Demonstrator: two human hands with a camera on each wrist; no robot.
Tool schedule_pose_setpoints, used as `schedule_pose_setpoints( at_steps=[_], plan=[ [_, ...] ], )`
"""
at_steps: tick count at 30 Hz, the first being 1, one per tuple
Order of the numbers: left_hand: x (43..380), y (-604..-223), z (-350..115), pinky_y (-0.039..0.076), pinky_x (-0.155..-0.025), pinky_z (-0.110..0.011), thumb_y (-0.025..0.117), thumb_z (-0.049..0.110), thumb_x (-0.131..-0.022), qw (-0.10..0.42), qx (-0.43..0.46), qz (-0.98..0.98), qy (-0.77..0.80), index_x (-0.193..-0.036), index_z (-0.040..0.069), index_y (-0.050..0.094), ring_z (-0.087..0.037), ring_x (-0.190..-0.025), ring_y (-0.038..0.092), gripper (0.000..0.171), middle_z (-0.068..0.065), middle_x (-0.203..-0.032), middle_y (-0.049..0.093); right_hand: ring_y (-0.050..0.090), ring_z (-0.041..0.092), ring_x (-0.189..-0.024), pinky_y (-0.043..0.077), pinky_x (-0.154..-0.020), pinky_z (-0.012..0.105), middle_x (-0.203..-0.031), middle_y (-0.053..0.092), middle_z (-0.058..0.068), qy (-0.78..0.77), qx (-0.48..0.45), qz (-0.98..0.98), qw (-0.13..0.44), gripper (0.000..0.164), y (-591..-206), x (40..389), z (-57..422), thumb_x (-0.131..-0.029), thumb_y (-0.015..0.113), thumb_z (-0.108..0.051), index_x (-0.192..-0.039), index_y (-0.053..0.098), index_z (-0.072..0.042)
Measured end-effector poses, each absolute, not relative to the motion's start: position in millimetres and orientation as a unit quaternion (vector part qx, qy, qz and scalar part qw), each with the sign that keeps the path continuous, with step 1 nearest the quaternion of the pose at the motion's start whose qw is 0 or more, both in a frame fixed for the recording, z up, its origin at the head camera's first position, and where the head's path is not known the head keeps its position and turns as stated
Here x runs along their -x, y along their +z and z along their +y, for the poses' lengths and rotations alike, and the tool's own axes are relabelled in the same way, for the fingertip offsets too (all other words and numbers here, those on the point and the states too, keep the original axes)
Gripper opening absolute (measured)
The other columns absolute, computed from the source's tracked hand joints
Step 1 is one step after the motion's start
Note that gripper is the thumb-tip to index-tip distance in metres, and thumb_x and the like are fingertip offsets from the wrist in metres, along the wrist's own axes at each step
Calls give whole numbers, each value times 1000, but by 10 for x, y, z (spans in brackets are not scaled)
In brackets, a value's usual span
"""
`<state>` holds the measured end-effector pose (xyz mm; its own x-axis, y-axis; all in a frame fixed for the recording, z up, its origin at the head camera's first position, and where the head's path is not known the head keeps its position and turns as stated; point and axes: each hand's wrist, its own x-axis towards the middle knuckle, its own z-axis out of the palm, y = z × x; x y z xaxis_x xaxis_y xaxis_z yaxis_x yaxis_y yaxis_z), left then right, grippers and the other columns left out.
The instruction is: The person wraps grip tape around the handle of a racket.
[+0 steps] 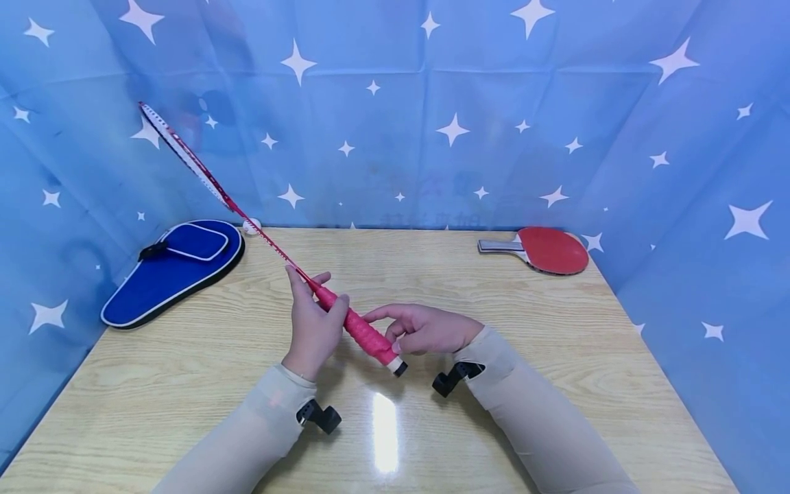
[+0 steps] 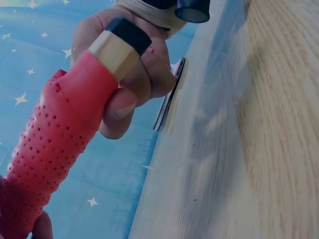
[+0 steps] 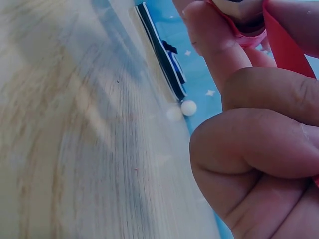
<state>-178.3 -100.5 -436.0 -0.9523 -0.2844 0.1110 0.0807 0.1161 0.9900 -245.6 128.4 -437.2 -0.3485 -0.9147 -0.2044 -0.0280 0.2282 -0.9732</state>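
A red badminton racket (image 1: pixel 367 335) slants up to the left, its head raised in front of the backdrop. My left hand (image 1: pixel 313 331) holds it around the upper handle and lower shaft. Pink-red perforated grip tape (image 2: pixel 55 134) wraps the handle, leaving bare wood (image 2: pixel 115 54) and a black end cap (image 2: pixel 128 35) at the butt. My right hand (image 1: pixel 432 329) is at the lower handle, its index finger extended to the wrap and its other fingers curled. In the right wrist view, a loose strip of the tape (image 3: pixel 285 42) runs from the butt into these fingers.
A blue racket case (image 1: pixel 166 274) with white piping lies at the table's left. Behind the racket shaft sits a white ball (image 1: pixel 252 226). A red table tennis paddle (image 1: pixel 552 251) lies at the back right. Starry blue cloth (image 1: pixel 395 123) rises behind the wooden table (image 1: pixel 555 357).
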Motion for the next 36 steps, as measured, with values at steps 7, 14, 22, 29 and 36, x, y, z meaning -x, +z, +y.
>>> schedule_pose_setpoints(
  at_steps=[7,14,22,29,36],
  plan=[
    [1786,-4365,-1012,62,-75,-25,66,6,-98,139,-67,-727,-669,-165,25,-26,-27,-95,64,116,-3,-152,48,39,12,-60,32,-54,22,-110,75,13,-515,350,642,447,69,-4388,2449,1280,-96,59,0,-160,42,-18],
    [1788,-4359,-1009,61,-76,-25,65,5,-98,142,-67,-726,-669,-165,25,-26,-27,-97,63,115,-3,-153,47,43,12,-63,34,-55,22,-113,77,14,-516,347,634,459,72,-4378,2441,1268,-97,66,-4,-162,38,-16],
    [1785,-4367,-1017,61,-76,-26,67,8,-98,145,-73,-737,-656,-165,25,-26,-27,-96,65,116,-2,-154,48,61,18,-87,48,-73,28,-102,72,8,-468,364,697,402,68,-4349,2466,1293,-95,70,-13,-157,44,-13],
    [1788,-4366,-1019,62,-76,-26,69,10,-97,147,-75,-747,-643,-165,27,-27,-26,-95,66,118,-2,-155,48,58,22,-76,48,-72,27,-90,71,12,-495,358,683,401,63,-4285,2472,1338,-92,71,-4,-151,49,-10],
    [1780,-4365,-1019,62,-77,-28,71,12,-97,144,-77,-752,-638,-165,28,-26,-26,-100,66,120,-2,-154,47,47,22,-58,44,-61,23,-87,67,8,-512,383,656,401,59,-4232,2457,1354,-94,70,1,-148,48,-2]
  ],
)
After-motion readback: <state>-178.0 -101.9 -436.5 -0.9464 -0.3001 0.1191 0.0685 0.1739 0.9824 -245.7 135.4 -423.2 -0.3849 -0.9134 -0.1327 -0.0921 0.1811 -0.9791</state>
